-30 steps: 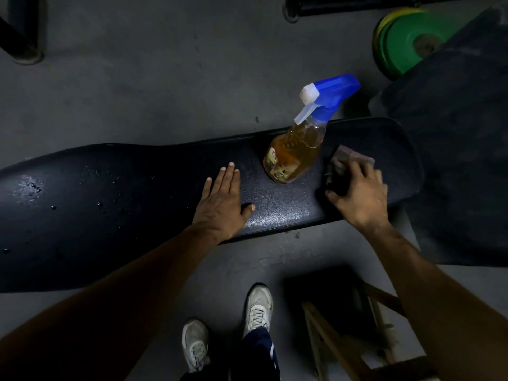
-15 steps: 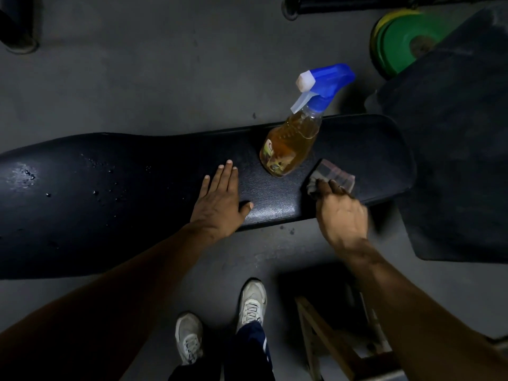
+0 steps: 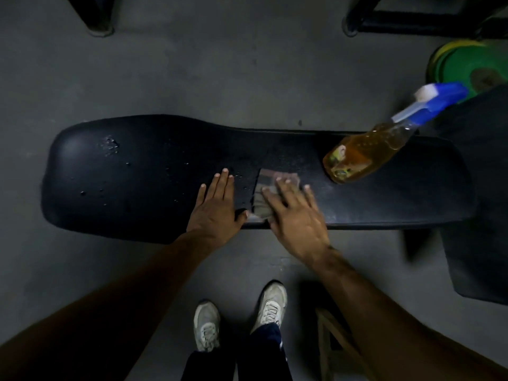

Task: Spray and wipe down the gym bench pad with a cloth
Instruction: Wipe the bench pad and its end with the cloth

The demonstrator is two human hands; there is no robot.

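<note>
Two hands on the bench pad [image 3: 143, 171]. Left hand [image 3: 215, 209] flat, palm down, fingers straight and together, at the near edge about midway along. Right hand [image 3: 294, 213] just beside it, fingers spread and pressing flat on one folded cloth [image 3: 268, 178], grasping nothing; left thumb tip touching the cloth's near corner. Cloth lying between the near edge and the pad's middle line, part of it hidden under the fingers.

One spray bottle [image 3: 362, 155] with amber liquid and a blue-and-white trigger head, standing toward the right end, near the far edge, apart from the cloth. Scattered droplets [image 3: 110, 144] across the wider left end, from far edge to near edge. Bare pad open from the left hand out to that rounded left end; a shorter bare stretch between cloth and bottle.

Grey floor [image 3: 220, 64] all round. Two pale shoes [image 3: 270, 306] below the near edge. One stack of green weight plates [image 3: 464, 64] beyond the right far corner.
</note>
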